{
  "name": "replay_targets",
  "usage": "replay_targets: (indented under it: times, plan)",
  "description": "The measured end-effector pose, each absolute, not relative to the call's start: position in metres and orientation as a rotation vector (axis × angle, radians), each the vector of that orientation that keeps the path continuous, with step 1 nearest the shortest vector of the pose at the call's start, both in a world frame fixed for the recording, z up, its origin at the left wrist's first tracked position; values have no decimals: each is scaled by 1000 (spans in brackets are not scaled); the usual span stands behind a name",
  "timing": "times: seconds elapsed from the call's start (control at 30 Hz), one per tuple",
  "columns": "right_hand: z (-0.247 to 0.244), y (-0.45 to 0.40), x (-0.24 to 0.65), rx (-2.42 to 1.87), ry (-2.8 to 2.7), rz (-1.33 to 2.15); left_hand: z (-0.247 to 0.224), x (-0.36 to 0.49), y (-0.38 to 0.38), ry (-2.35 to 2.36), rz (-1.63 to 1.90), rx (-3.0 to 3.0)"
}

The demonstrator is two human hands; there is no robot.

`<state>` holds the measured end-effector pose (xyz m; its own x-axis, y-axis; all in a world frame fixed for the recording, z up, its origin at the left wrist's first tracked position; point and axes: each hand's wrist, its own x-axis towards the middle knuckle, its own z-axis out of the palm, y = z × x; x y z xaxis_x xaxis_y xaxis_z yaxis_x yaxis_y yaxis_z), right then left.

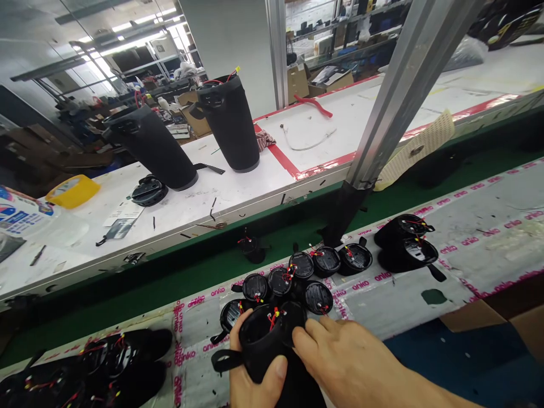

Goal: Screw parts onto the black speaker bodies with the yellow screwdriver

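In the head view my left hand [255, 382] is wrapped round a black cylindrical speaker housing [272, 354]. The thumb lies on its near side, and a strap loop sticks out to the left. Its upper end is open, and red wires with small connectors [274, 318] come out there. My right hand [340, 354] has its fingers closed at the right edge of that opening, on a black round end piece [293, 316]. What lies under those fingertips is hidden. Just beyond stand several similar black cylinders [318, 297] with red wires on their tops.
More black housings [123, 362] lie in a group at lower left, and two [408, 249] stand at right on the grey covered surface [382, 300]. Across the green belt [204, 249], a white bench holds two tall speakers [236, 124], yellow tape [74, 191] and a metal post [395, 96].
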<state>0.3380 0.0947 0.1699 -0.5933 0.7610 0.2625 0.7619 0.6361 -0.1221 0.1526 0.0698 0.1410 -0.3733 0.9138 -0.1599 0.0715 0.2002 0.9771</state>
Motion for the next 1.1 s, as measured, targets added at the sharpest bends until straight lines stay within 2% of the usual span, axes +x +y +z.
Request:
replay_targets:
  times: [0.23, 0.57, 1.1]
  plan:
    - [171, 101, 335, -1184, -2507, 181, 129, 166, 56, 1548, 1314, 504]
    - [165, 96, 334, -1178, -2537, 233, 138, 159, 65, 1589, 1281, 688]
    - [168, 92, 334, -1247, -2497, 104, 142, 163, 68, 1703, 1269, 936]
